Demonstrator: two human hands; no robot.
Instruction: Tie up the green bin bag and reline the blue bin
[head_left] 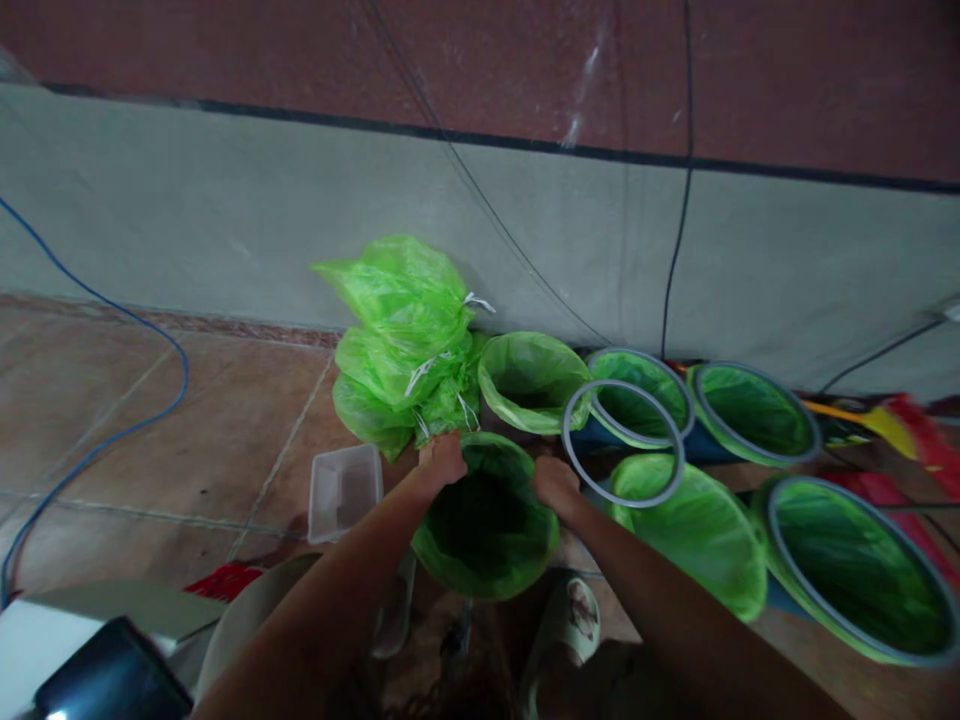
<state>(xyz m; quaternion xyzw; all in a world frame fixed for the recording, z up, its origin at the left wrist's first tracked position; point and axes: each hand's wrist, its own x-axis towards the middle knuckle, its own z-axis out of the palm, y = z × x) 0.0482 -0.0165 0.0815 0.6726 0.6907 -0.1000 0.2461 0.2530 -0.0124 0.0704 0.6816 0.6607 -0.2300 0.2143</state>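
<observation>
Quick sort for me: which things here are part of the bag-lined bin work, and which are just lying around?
In hand:
left hand and right hand, both on the rim of the near green-lined bin
loose grey ring
other lined bins
tied green bags

Lying about:
clear plastic tub
blue cable
slipper

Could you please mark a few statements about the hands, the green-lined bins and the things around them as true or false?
1. Both hands, left hand and right hand, are at the rim of one green-lined bin. True.
2. Tied green bags are piled by the wall. True.
3. The grey ring lies flat on the floor tiles. False: it rests across the lined bins.
4. The clear tub is full of water. False: it looks empty.
5. A red cable crosses the floor. False: the cable is blue.
</observation>
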